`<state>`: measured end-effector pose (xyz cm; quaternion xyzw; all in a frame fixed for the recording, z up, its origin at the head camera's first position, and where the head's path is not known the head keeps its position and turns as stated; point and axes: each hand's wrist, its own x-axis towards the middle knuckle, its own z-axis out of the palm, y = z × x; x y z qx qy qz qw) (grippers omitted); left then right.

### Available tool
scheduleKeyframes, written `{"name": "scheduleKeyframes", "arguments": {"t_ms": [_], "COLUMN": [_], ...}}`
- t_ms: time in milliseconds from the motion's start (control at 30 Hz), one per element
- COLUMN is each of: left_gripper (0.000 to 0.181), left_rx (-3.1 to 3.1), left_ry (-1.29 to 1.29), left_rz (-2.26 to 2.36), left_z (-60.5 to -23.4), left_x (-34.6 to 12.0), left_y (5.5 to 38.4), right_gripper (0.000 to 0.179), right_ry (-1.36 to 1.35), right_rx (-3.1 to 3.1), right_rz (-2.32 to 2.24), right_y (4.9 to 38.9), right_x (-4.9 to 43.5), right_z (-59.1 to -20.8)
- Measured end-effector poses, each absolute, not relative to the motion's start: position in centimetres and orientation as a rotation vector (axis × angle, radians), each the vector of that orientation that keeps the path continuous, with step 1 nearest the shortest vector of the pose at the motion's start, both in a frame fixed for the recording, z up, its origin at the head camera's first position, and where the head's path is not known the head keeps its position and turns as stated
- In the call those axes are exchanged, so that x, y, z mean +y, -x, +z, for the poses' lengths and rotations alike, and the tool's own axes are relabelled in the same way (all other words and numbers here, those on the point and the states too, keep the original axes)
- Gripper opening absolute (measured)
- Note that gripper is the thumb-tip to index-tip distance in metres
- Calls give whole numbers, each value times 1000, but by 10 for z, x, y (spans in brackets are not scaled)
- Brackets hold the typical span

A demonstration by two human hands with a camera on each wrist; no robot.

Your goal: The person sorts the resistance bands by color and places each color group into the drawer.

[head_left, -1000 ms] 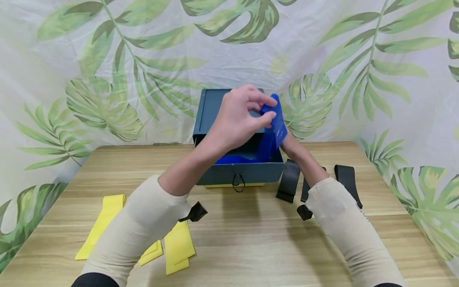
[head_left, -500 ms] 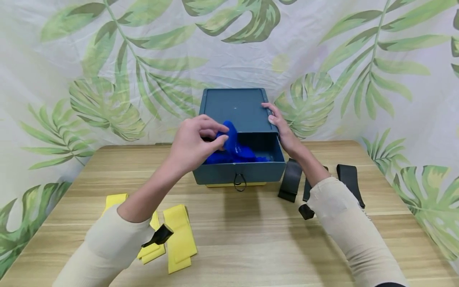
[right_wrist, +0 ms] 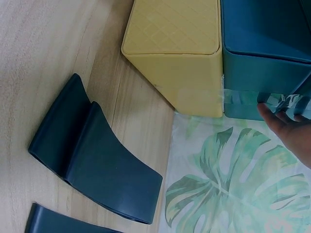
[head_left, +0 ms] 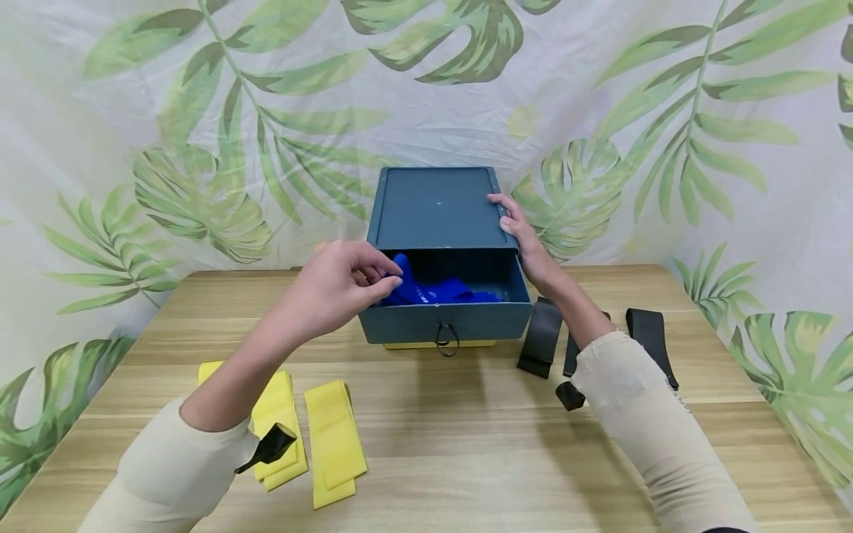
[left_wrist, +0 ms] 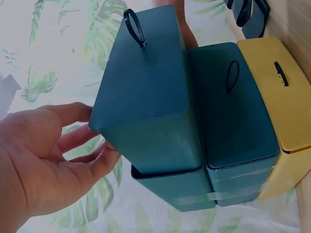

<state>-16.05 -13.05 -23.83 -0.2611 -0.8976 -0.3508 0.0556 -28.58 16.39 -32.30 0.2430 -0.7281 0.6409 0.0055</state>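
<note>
At the open top drawer (head_left: 446, 322) of the dark teal drawer unit (head_left: 440, 207), my left hand (head_left: 333, 285) pinches the raised end of a blue flat band (head_left: 416, 291) between thumb and index finger. The rest of the band lies inside the drawer, bunched toward its left and front. In the left wrist view, the hand (left_wrist: 58, 155) is beside the drawer's corner, and the drawer hides the band. My right hand (head_left: 523, 233) rests against the unit's right side, fingers at the top edge. From the right wrist, its fingers (right_wrist: 269, 116) touch the taped teal side.
Below the teal drawers sits a yellow drawer (right_wrist: 180, 29). Several folded yellow bands (head_left: 333, 440) lie at the left of the wooden table (head_left: 453, 459). Folded black bands (head_left: 540, 337) lie at the right. Leaf-patterned cloth (head_left: 300, 111) hangs behind the table.
My left hand has moved left and down, lowering the lifted blue band into the drawer. The right hand, earlier hidden behind the band, now shows at the unit's side and has stayed there.
</note>
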Motion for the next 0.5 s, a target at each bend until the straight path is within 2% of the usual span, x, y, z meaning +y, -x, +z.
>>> {"name": "scheduleKeyframes", "arguments": {"t_ms": [500], "left_gripper": [10], "left_rx": [-2684], "left_ry": [911], "left_rz": [-752], "left_z": [-238], "left_x": [-127], "left_y": [148], "right_gripper": [66], "right_ry": [-763], "right_rx": [-2283], "right_rz": [2002], "right_y": [287], "right_x": [165], "right_z": [-325]}}
